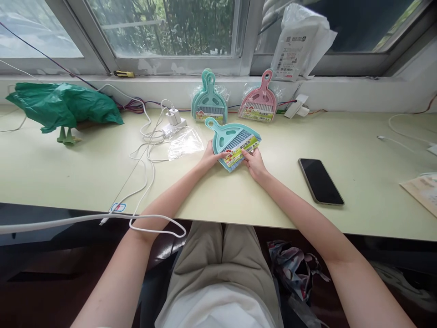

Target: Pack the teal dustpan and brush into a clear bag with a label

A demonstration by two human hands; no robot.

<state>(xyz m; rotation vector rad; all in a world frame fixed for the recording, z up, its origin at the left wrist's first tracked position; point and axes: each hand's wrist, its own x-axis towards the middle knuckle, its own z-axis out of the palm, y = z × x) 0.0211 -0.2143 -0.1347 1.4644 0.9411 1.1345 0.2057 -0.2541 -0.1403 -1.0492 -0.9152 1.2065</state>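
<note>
Between my two hands, tilted above the pale table, is a mint-green mini dustpan and brush set (pixel 223 140) with a printed label band (pixel 241 150) across its bristles. My left hand (pixel 209 159) grips its left edge, the thumb pressed on the front. My right hand (pixel 255 165) holds the lower right side, its thumb on the label. Behind it, mint dustpan sets (pixel 209 102) in clear wrap lean on the wall, with a wrapped pink dustpan set (pixel 261 102) to their right. A crumpled clear plastic wrapper (pixel 186 143) lies left of my left hand.
A black phone (pixel 321 181) lies on the table (pixel 273 196) at right. White cables (pixel 146 159) and a charger (pixel 173 116) spread at left, near a green plastic bag (pixel 68 107). A white package (pixel 297 45) and a yellow cutter (pixel 123 74) rest along the windowsill.
</note>
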